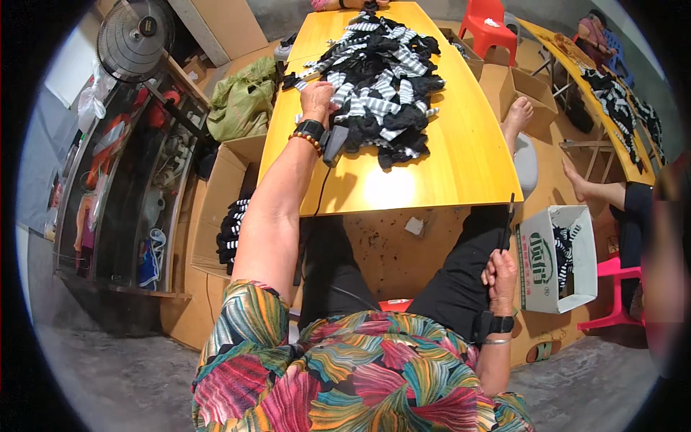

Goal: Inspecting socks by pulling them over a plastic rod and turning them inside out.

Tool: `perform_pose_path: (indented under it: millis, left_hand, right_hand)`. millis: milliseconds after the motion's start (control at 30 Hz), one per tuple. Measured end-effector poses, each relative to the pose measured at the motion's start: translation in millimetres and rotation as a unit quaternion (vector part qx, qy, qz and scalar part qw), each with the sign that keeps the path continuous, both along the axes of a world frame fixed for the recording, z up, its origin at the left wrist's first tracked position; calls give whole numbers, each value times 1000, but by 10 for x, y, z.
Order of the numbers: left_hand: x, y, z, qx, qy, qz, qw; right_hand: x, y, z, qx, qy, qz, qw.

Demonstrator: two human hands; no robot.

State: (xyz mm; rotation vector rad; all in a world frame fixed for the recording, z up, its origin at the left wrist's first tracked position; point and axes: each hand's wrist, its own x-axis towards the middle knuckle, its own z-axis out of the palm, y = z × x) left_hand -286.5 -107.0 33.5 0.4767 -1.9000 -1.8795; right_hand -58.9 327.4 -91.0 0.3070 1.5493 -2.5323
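Head view, and the biggest thing here is the yellow table, with a pile of striped and black fabric pieces heaped over its middle and far end. That pile is pretty clearly the stuff being worked on. A cardboard box sits on the floor off the left side, with more striped pieces beside its near corner, and a smaller white box on the right has some inside too.

Now the hands. The left hand is at the left edge of the pile, fingers bent in against the fabric, but I can't tell if they've actually pinched a piece. The right hand is down by the right thigh, well apart from the pile, fingers curled closed around a slim dark stick pointing up past the table edge. No clue what it is tbh.

My read: this is the picking-a-piece step. What it calls for is a fingertip pinch on one strip, then easing it sideways, since everything looks tangled and neighbours could drag along.
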Motion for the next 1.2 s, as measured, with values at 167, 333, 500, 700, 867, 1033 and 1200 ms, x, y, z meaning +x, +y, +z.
perform_pose_path:
  millis: [167, 333, 500, 700, 867, 1033, 1200]
  left_hand:
    - [-64, -42, 3, -30, -75, -50, 996]
    - [-46, -32, -13, 2, -111, -76, 991]
    - [-16, -209, 56, -4, -33, -30, 999]
    - [213, -62, 331, 33, 134, -48, 989]
    - [603, 51, 402, 84, 126, -250, 956]
    - [1031, 652, 269, 23, 47, -360, 932]
    - [1553, 1232, 119, 91, 2, -389, 917]
  right_hand:
    - [20, 2, 34, -13, -5, -2, 1000]
    - [-5, -5, 32, -18, -7, 9, 1000]
    - [-42, -40, 37, -9, -9, 19, 1000]
    - [-5, 17, 86, 36, -20, -1, 999]
    - [-42, -270, 421, 60, -8, 23, 998]
    - [-266, -697, 958, 64, 80, 108, 989]
    - [-594, -1023, 1006, -5, 128, 111, 986]
